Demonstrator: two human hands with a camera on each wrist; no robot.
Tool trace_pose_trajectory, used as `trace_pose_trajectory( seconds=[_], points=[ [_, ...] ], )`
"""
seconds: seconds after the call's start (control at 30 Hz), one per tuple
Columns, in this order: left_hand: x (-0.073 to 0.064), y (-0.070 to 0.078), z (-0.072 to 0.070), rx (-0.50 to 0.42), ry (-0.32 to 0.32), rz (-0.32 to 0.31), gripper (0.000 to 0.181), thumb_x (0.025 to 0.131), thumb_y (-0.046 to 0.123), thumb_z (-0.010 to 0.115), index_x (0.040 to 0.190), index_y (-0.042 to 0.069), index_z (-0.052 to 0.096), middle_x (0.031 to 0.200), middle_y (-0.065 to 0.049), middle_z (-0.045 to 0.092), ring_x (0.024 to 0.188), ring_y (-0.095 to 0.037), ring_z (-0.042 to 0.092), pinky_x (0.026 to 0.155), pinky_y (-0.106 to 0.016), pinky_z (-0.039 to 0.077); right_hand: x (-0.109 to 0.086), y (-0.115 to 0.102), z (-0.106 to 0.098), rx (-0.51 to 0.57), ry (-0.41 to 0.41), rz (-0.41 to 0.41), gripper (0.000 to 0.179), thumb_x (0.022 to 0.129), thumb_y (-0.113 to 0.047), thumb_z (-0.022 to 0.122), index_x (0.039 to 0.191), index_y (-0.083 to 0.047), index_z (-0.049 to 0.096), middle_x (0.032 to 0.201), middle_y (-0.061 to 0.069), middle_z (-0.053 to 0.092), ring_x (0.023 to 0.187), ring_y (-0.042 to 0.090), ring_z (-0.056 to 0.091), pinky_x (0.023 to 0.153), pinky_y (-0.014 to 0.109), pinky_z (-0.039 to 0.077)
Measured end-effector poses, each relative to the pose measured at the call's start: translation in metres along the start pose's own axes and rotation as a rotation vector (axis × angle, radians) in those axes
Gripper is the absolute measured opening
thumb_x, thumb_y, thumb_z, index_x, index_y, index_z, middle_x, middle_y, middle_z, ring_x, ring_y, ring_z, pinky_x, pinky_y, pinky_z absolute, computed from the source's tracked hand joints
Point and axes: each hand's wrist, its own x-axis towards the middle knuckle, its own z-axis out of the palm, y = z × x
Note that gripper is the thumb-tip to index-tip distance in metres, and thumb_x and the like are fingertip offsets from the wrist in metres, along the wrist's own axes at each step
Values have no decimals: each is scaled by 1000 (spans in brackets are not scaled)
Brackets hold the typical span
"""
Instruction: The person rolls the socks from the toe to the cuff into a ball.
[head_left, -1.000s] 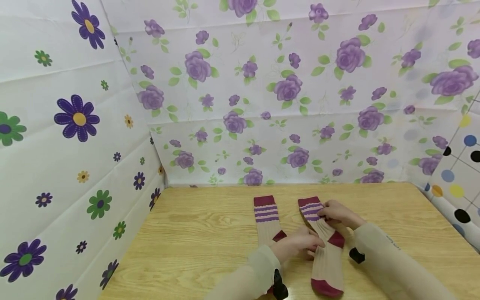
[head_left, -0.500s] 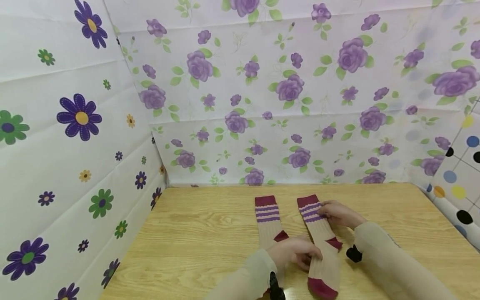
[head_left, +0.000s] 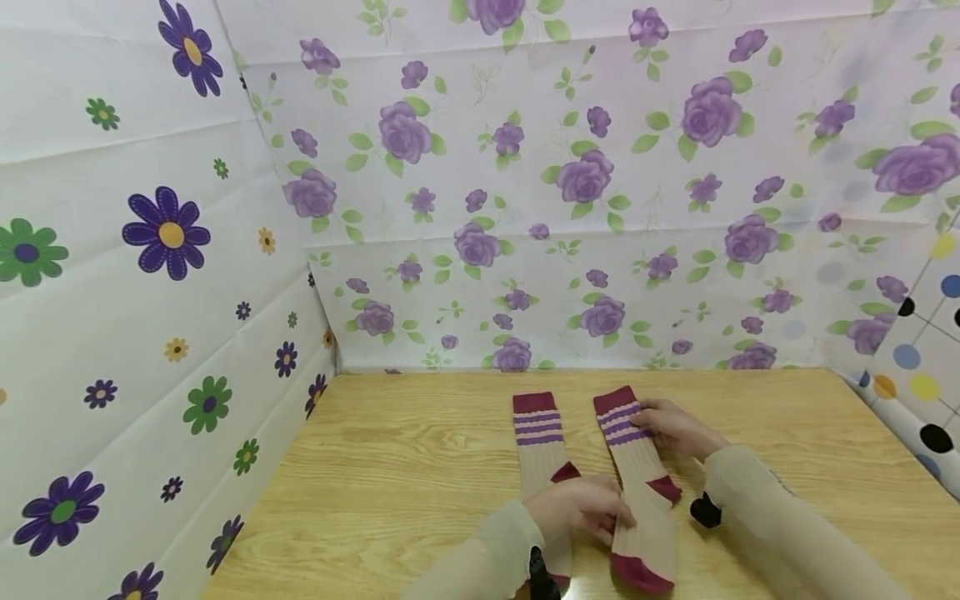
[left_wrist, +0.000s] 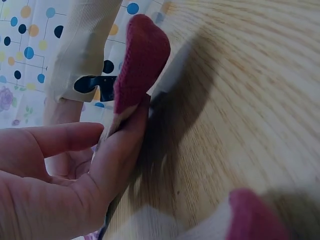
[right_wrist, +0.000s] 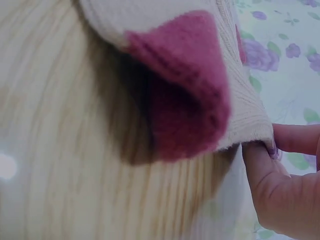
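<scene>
One sock (head_left: 542, 460), beige and ribbed with maroon cuff and heel and purple stripes, lies flat at lower centre of the head view, its foot end partly covered by the left forearm; a second sock (head_left: 639, 460) of the same pattern is held just right of it, cuff toward the top of the frame. The right hand (head_left: 672, 427) pinches the striped edge below the cuff, while the left hand (head_left: 579, 508) grips the foot portion between thumb and finger near the toe (left_wrist: 142, 60). Holding both ends presumably keeps the knit extended and lets its angle be adjusted; both heels point right, so the socks look arranged as a matching pair. Shadows under the toe and the heel (right_wrist: 187, 82), at upper centre of the right wrist view, suggest that these parts are off the surface. The support is a pale wood-grained table (head_left: 397, 475) filling the lower part of the frame. Behind it hangs a rose-printed cloth (head_left: 442, 287); a daisy-printed cloth (head_left: 105, 333) occupies the left side, and a dotted cloth (head_left: 892, 408) shows at lower right. Black wrist devices (head_left: 706, 510) sit against cream sleeves (head_left: 780, 504).
</scene>
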Motion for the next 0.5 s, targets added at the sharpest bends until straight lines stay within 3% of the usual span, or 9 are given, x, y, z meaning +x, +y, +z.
trace_pose_trajectory(
  seconds=[0.17, 0.33, 0.5],
  points=[
    [-3, -1, -4, -18, -20, -1, 15, 91, -7, 54, 93, 6, 62, 82, -2, 65, 71, -10, 60, 62, -24, 52, 3, -3, 2, -1, 11, -13, 61, 99, -15, 50, 145, 14, 22, 120, 19, 60, 92, 13, 62, 79, 32, 55],
    [-6, -1, -10, -21, -39, -2, 16, 92, -6, 53, 100, 7, 60, 90, -6, 67, 80, -12, 63, 82, -33, 56, 4, -6, 3, -10, 25, -21, 63, 99, -15, 51, 145, 13, 20, 122, 20, 58, 92, 12, 62, 78, 30, 54],
    [-9, -1, -15, 1, -45, -5, 15, 93, -5, 54, 102, 7, 57, 90, -6, 67, 77, -10, 63, 78, -30, 56, 4, -9, 5, 10, 16, -40, 63, 99, -13, 51, 146, 14, 19, 121, 19, 60, 91, 11, 62, 78, 28, 55]
  ],
)
